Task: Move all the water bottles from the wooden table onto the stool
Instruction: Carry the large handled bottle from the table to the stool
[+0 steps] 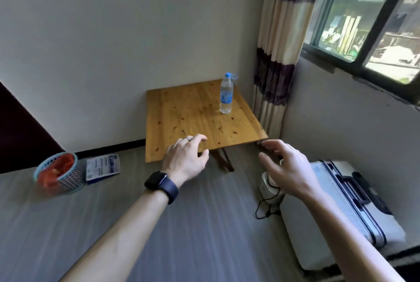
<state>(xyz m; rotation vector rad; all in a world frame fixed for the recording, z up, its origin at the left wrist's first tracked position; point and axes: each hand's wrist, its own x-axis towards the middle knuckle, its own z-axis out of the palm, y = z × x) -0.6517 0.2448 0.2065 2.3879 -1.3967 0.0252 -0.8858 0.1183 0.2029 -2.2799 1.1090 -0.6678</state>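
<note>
From the head view, both hands are stretched forward in the lower middle of the frame, and both are released, grasping nothing. The left hand (pixel 186 159) has its back to the camera, its fingers loosely curved and slightly spread. It overlaps the near edge of the square, knotty light-wood desk (pixel 193 122), but whether the fingertips touch the wood cannot be told. It wears a silver ring (pixel 188 138) on one finger and a black smartwatch (pixel 161 185) on the wrist, and its bare forearm runs down to the lower left. The right hand (pixel 288 168) hangs in the air beside the desk's near right corner, palm turned leftward, with fingers and thumb spread and gently bent. Its forearm runs down to the lower right corner. The clear plastic water bottle with a blue cap and blue label (pixel 226 94) stands upright near the far right corner of the desk, well apart from both hands, with bare wood between. The desk sits in the room's corner beside a striped purple-and-cream curtain (pixel 279 43). On the grey floor, a blue mesh basket with a red lining (pixel 58 175) stands at left and a silver hard-shell suitcase (pixel 345 202) lies at right.
</note>
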